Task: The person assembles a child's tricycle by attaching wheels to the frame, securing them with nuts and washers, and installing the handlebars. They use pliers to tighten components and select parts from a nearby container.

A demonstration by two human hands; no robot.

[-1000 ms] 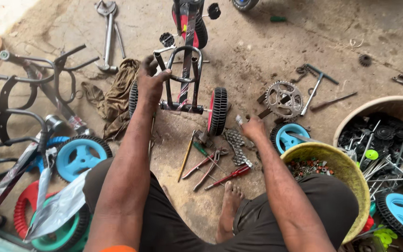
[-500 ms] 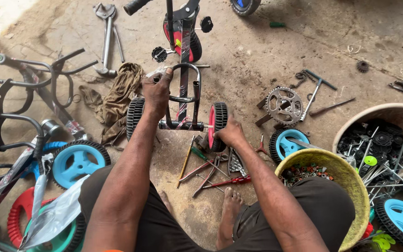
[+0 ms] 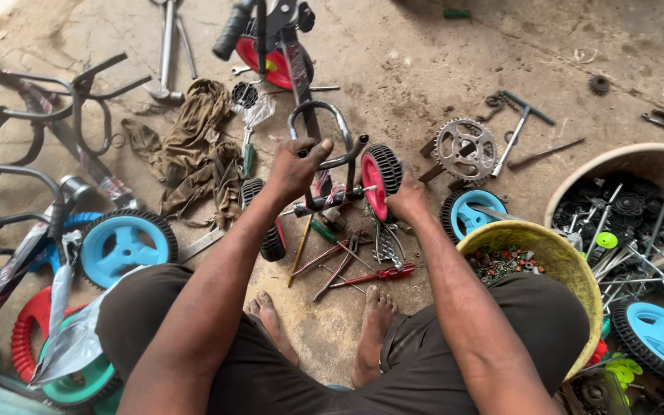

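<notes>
Black bent-tube metal frame of a small child's cycle stands upright on the dirt floor before us, and our left hand is wrapped tight around its curved bar. Our right hand, half a second ago lower beside the red-hubbed small black training wheel, now presses closed fingers against that wheel's rim, while the scattered red-handled pliers and screwdrivers lie just nearer us than the frame, as before.

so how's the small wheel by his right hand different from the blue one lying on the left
The small wheel has a red hub; the blue wheel has a light blue one. The small wheel stands upright, mounted on the frame that the left hand grips, with the right hand against it; the blue wheel lies flat and loose on the floor. The blue wheel looks larger. Both have black treaded tyres.
</notes>
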